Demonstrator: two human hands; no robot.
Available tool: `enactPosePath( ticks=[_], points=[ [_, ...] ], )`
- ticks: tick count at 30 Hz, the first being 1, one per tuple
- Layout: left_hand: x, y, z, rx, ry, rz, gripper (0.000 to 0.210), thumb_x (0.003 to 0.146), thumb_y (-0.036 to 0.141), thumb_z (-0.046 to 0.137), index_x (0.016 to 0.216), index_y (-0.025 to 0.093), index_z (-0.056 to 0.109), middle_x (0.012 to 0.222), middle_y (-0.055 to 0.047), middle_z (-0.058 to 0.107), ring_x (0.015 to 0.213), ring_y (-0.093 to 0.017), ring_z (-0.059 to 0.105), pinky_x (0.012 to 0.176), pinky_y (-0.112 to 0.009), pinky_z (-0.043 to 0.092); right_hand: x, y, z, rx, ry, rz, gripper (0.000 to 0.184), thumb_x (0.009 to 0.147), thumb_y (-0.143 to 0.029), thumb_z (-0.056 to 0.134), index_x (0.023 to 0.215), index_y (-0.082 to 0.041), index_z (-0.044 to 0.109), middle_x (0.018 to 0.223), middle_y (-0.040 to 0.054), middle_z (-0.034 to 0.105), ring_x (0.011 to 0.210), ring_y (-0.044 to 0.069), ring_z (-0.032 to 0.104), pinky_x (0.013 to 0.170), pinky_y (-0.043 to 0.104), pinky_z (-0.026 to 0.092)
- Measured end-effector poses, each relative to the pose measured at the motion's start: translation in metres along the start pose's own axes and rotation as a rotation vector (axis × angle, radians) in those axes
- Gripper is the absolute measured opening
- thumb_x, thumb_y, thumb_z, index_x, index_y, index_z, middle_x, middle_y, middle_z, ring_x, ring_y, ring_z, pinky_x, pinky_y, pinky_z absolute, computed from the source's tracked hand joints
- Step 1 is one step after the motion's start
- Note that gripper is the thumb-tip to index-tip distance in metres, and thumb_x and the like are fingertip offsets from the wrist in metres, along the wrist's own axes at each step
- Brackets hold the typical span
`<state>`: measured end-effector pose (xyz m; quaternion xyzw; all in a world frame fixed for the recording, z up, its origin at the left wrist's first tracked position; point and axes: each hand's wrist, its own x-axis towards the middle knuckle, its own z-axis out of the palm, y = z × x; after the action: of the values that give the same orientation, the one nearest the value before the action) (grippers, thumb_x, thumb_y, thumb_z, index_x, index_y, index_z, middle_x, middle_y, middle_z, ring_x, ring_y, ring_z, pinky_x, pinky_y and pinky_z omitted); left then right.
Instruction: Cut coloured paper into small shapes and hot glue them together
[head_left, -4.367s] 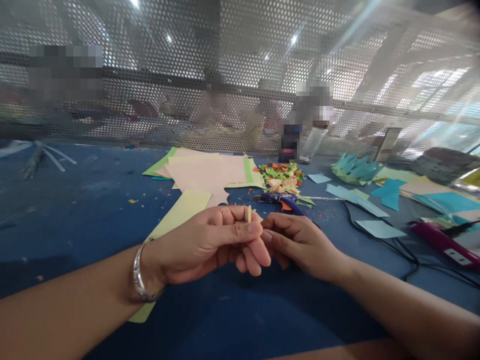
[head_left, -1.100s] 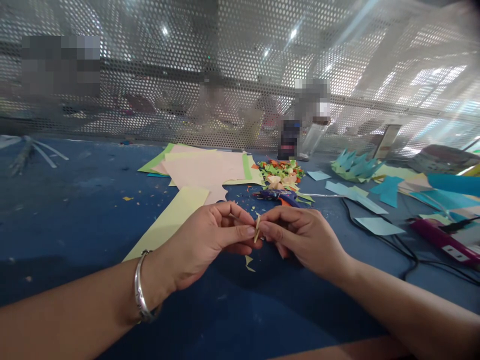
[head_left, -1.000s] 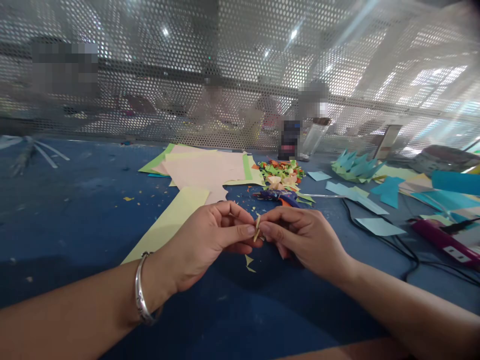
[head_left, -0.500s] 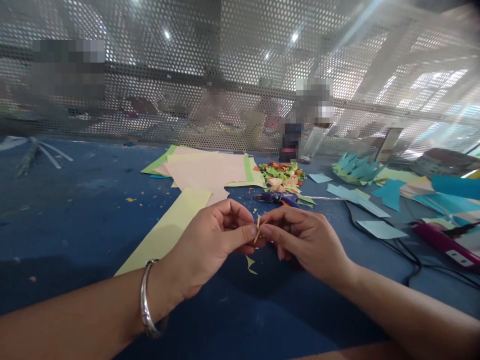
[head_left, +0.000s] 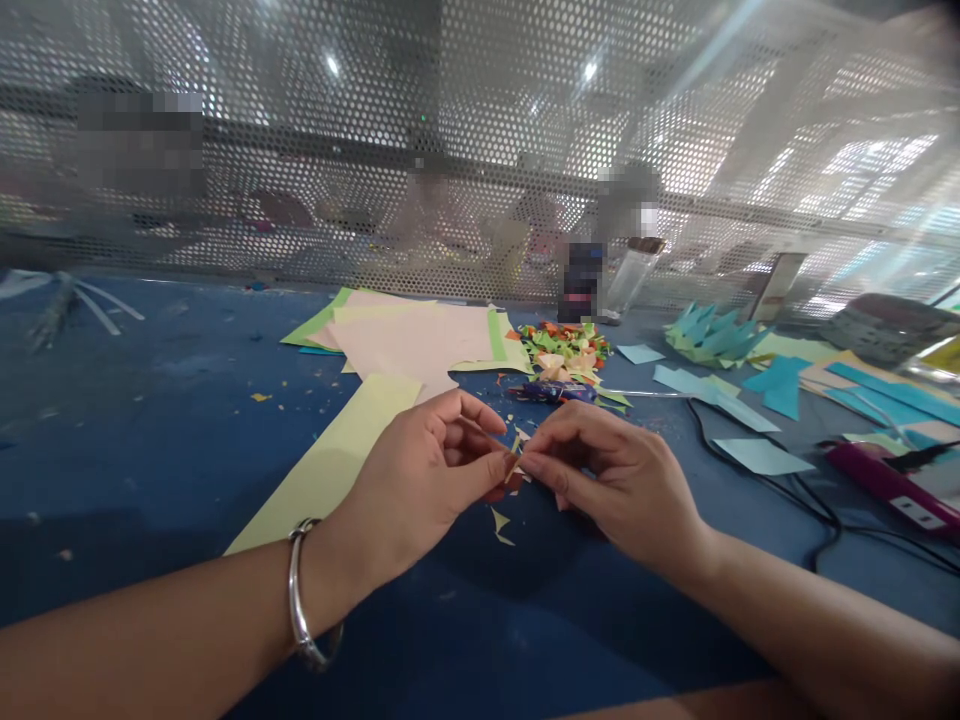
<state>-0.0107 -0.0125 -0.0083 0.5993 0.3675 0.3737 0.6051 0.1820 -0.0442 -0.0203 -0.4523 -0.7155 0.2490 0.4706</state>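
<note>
Your two hands meet over the middle of the blue surface (head_left: pixel 420 650), nearer its front edge than its far edge. Between their fingertips is a small paper strip (head_left: pixel 514 455) — pale yellow, narrow and tilted. Your left hand (head_left: pixel 420 490) holds it from one side, thumb against the strip, forefinger curved clear above and the other fingers partly hidden; a silver bracelet (head_left: pixel 298 590) hangs at that wrist. Your right hand (head_left: pixel 622 470) holds it from the other side, thumb and forefinger narrowed to a pinch.

Below the fingertips, pale paper scraps (head_left: pixel 501 523) lie on the surface. A long yellow sheet (head_left: pixel 330 450) slants from beside your left wrist toward the far edge, reaching a pile of paper sheets (head_left: pixel 412 335), pink uppermost. Just right of that pile is a heap of cut bits (head_left: pixel 566 345) in green, orange and peach, and on its near side a dark blue glue gun (head_left: pixel 559 391), partly hidden by your right hand.

Toward the far right corner stands a spiky teal paper crown (head_left: pixel 712 335). Nearer the right edge lie a pale blue paper piece (head_left: pixel 761 456), black cables (head_left: pixel 817 515) and a purple power strip (head_left: pixel 881 485). Along the far edge rises a perforated metal screen (head_left: pixel 487 130) — a clear jar (head_left: pixel 630 282) stands before it.
</note>
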Motion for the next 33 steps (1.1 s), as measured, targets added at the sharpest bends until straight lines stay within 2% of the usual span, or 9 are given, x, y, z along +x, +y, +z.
enactPosePath(
  ticks=[6, 12, 18, 23, 28, 33],
  points=[
    [-0.002, -0.0034, -0.0012, 0.059, -0.054, 0.042, 0.031, 0.084, 0.023, 0.074, 0.11, 0.022, 0.057, 0.085, -0.002, 0.074, 0.082, -0.019, 0.073, 0.076, -0.033, 0.058, 0.0012, 0.0019, -0.0006, -0.001, -0.04, -0.075, 0.011, 0.092, -0.029, 0.07, 0.086, -0.019, 0.07, 0.089, 0.0015, 0.064, 0.058, 0.007, 0.06, 0.053, 0.021, 0.052],
    [-0.0027, -0.0051, -0.0025, 0.094, -0.083, 0.078, 0.033, 0.085, 0.024, 0.073, 0.113, 0.024, 0.056, 0.089, -0.003, 0.075, 0.086, -0.021, 0.074, 0.079, -0.035, 0.057, -0.0001, 0.0008, 0.001, 0.122, -0.075, 0.019, 0.013, 0.09, -0.03, 0.072, 0.089, -0.018, 0.066, 0.091, 0.0014, 0.066, 0.053, 0.006, 0.061, 0.049, 0.02, 0.052],
    [-0.0037, -0.0047, -0.0032, 0.108, -0.104, 0.08, 0.034, 0.087, 0.03, 0.074, 0.115, 0.025, 0.055, 0.091, -0.002, 0.075, 0.088, -0.021, 0.074, 0.08, -0.035, 0.057, -0.0003, -0.0005, 0.0011, 0.187, -0.089, 0.126, 0.018, 0.087, -0.032, 0.075, 0.09, -0.018, 0.066, 0.08, -0.0001, 0.067, 0.051, 0.007, 0.061, 0.048, 0.019, 0.051],
    [-0.0056, -0.0037, -0.0024, 0.084, -0.117, 0.081, 0.035, 0.087, 0.027, 0.073, 0.116, 0.024, 0.055, 0.088, -0.002, 0.073, 0.087, -0.021, 0.073, 0.081, -0.036, 0.057, -0.0007, 0.0013, -0.0007, 0.188, -0.082, 0.149, 0.019, 0.085, -0.032, 0.078, 0.09, -0.019, 0.066, 0.075, -0.0019, 0.066, 0.049, 0.007, 0.059, 0.046, 0.018, 0.048],
    [-0.0052, -0.0017, -0.0004, 0.061, -0.099, 0.055, 0.031, 0.089, 0.024, 0.068, 0.117, 0.023, 0.054, 0.086, -0.002, 0.073, 0.083, -0.019, 0.072, 0.078, -0.035, 0.058, -0.0018, 0.0031, -0.0012, 0.188, -0.056, 0.141, 0.018, 0.086, -0.033, 0.076, 0.09, -0.019, 0.065, 0.08, -0.0011, 0.067, 0.049, 0.006, 0.058, 0.046, 0.018, 0.048],
    [-0.0032, 0.0028, -0.0016, 0.034, -0.077, -0.063, 0.031, 0.087, 0.027, 0.071, 0.112, 0.02, 0.054, 0.083, -0.002, 0.072, 0.082, -0.021, 0.074, 0.078, -0.036, 0.058, 0.0001, 0.001, -0.0011, 0.135, -0.028, 0.138, 0.02, 0.086, -0.034, 0.077, 0.09, -0.019, 0.064, 0.074, -0.0024, 0.066, 0.046, 0.006, 0.057, 0.039, 0.017, 0.042]
  ],
)
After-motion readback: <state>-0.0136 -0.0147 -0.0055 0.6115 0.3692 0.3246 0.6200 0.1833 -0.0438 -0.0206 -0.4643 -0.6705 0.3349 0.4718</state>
